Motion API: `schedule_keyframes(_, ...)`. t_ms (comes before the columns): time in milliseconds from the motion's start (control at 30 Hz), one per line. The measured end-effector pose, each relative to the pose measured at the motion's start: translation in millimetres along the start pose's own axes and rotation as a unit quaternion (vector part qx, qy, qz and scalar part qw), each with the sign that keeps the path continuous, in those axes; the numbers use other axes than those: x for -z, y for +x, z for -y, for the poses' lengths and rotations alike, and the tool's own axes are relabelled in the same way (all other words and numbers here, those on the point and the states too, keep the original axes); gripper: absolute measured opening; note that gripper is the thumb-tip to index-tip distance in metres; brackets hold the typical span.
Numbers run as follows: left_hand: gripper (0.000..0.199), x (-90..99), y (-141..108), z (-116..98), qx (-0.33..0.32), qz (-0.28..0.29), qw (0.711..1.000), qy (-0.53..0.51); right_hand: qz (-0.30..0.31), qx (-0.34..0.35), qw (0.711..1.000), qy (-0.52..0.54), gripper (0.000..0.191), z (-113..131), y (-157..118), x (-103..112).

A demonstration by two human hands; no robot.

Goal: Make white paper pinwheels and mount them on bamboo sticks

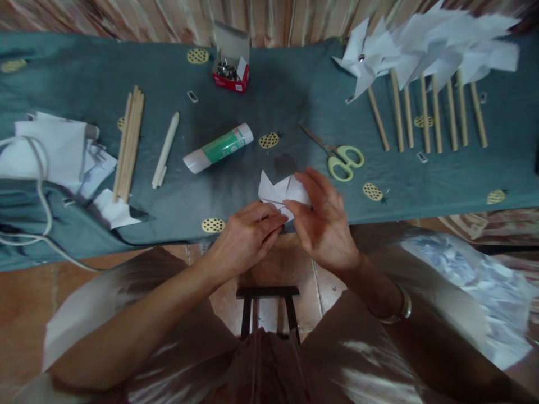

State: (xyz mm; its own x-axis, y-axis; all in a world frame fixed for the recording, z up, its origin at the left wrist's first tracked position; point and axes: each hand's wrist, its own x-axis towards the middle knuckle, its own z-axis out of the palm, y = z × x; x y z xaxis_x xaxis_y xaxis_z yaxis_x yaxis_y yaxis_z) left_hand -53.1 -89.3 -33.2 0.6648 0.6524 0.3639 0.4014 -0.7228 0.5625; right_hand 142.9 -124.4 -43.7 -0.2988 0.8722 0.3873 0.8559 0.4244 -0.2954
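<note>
A white paper pinwheel (pixel 269 189) with folded blades is between my hands at the table's near edge. My left hand (pixel 251 227) pinches its lower left side, fingers closed. My right hand (pixel 322 216) grips it from the right, thumb on the middle of the paper and fingers behind the right blade. Just beyond lie green-handled scissors (pixel 342 160) and a green and white glue stick (pixel 219 148). Part of the pinwheel is hidden by my fingers.
Several finished pinwheels on sticks (pixel 362 59) lie at the back right. A red box of metal pins (pixel 229 81) stands at the back. Leftward are a white pen (pixel 166 148), wooden sticks (pixel 129 146), paper pieces (pixel 54 148) and a white cable (pixel 44 196). Paper scraps (pixel 467 280) sit lower right.
</note>
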Motion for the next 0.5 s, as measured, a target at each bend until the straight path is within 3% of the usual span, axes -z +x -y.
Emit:
schedule_keyframes(367, 0.021, -4.5, -4, 3, 0.013, 0.007, 1.000, 0.014, -0.008, 0.015, 1.000, -0.009, 0.033, 7, -7, -15)
schedule_keyframes(500, 0.020, -6.9, -6, 5, 0.030, 0.027, 0.999, 0.009, -0.045, 0.024, 0.998, -0.042, 0.032, 8, -5, -20)
